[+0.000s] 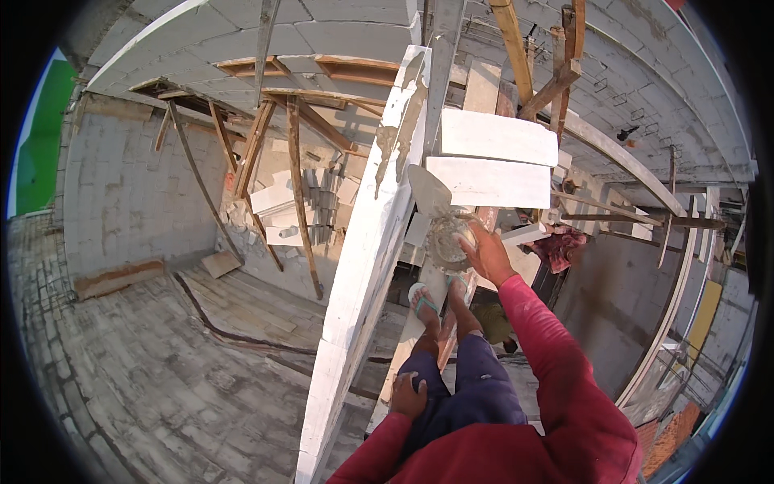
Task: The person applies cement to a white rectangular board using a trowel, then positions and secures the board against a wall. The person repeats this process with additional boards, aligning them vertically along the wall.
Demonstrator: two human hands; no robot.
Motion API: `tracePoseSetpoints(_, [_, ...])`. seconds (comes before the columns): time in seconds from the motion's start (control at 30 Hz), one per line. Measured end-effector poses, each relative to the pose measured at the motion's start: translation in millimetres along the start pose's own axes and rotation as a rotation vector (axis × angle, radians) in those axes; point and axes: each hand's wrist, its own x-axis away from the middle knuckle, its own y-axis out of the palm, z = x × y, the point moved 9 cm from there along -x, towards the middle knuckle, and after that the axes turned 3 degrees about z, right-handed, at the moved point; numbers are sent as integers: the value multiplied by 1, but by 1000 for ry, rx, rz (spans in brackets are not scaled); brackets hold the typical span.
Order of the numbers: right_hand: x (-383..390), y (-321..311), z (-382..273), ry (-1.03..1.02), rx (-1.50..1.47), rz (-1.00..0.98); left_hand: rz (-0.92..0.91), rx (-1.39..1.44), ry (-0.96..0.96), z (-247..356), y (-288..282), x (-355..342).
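Note:
My right hand (485, 252) is closed around the handle end of a trowel, over a round container of grey mortar (445, 242). The trowel's broad grey blade (430, 192) points away from me, next to the white block wall (367, 274). Wet mortar (386, 149) lies in patches on the far part of the wall's top. My left hand (409, 395) rests on my left thigh with its fingers spread, holding nothing. Two white blocks (492, 184) lie side by side just beyond the container.
I stand on a narrow plank (409, 327) in flip-flops, with the wall close on my left. Wooden props (297, 194) and a pile of blocks (282, 211) are down to the left. A timber beam (516, 56) slants at the far right. Below me, a person's yellowish clothing (492, 323) shows.

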Motion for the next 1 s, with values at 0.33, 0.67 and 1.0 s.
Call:
tracePoseSetpoints(0.33, [-81,3,-9,-121,-98,293,-32,-88,18,8,2,-9])
tracePoseSetpoints(0.67, [-51,155,67,139,1,209,43,-67,-44,-5,1,1])
tracePoseSetpoints(1.0, [-27,-3,-14,-74,180,41,93,-87,2,13,3,-6])
